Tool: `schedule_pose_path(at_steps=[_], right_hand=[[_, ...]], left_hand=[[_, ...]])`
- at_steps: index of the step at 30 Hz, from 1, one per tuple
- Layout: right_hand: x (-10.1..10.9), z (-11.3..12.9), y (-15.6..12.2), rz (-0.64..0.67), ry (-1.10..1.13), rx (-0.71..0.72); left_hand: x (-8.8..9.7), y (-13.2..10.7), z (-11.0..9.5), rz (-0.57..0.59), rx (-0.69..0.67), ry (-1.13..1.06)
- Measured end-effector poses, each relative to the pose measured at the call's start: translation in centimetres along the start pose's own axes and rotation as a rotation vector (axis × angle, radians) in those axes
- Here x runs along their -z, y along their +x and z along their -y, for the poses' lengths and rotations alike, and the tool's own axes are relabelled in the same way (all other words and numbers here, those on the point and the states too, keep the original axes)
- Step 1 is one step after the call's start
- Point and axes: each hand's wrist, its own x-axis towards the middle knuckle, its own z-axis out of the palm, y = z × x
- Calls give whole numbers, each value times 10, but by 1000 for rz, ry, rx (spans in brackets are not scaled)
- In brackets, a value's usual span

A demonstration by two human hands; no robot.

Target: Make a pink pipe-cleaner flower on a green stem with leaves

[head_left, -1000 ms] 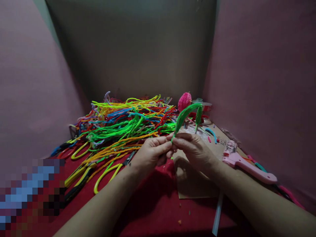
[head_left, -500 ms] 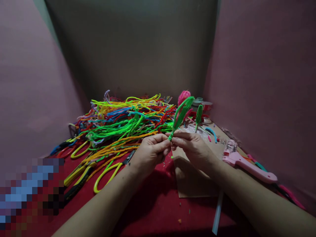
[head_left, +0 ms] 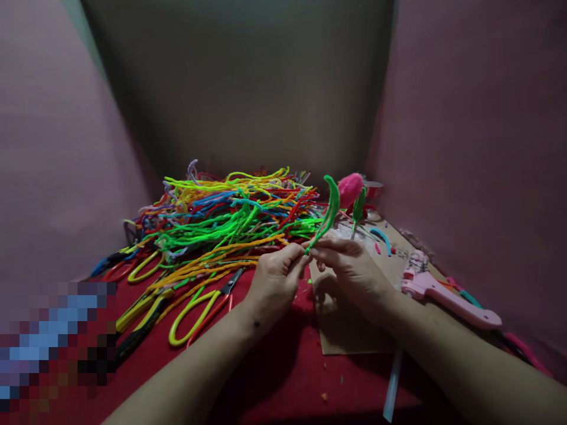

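Observation:
Between my two hands stands a pipe cleaner flower with a pink bud [head_left: 351,188] and a curved green leaf [head_left: 332,203]. My left hand [head_left: 280,274] pinches the green stem low down with thumb and forefinger. On the other side, my right hand [head_left: 349,262] grips near the base of the leaf, its fingers closed. Fingers hide most of the stem, and I cannot make out how the bud joins it. A second green leaf [head_left: 359,205] shows just behind my right hand; whether it belongs to the same flower I cannot tell.
A heap of coloured pipe cleaners [head_left: 221,218] lies at the back left. Yellow-handled scissors [head_left: 195,319] and pliers [head_left: 142,313] rest in front of it. A pink glue gun [head_left: 452,298] with a glue stick [head_left: 392,386] nearby is on the right, beside cardboard [head_left: 349,330] on red cloth [head_left: 274,366].
The green leaf has turned from broad side to edge-on and now curves. The pink bud shows further right and lower. Both hands keep their pinch, the left wrist rotated slightly.

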Motion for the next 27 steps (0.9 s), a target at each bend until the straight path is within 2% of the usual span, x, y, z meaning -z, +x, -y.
schedule_pose_path(at_steps=[3,6,10,13,15,17,19,20,22,27], right_hand=[[-2,4,-1,12,-25,-2],[-1,6,-1,62,-44,6],[2,3,1,129,-13,23],[2,1,2,157,69,18],[2,0,2,125,74,28],[1,0,1,56,53,29],[1,1,0,5,-8,25],[0,1,0,-5,-42,28],[0,0,0,9,-72,45],[3,-3,2,116,48,64]], left_hand=[[1,0,1,32,68,-58],[4,3,0,123,233,-286],[11,6,2,351,426,-688],[14,7,4,516,472,-809],[12,6,5,475,437,-687],[8,4,5,279,298,-407],[3,1,4,63,93,-129],[1,1,3,1,18,-49],[0,0,2,-1,-9,-57],[10,5,-2,252,261,-459]])
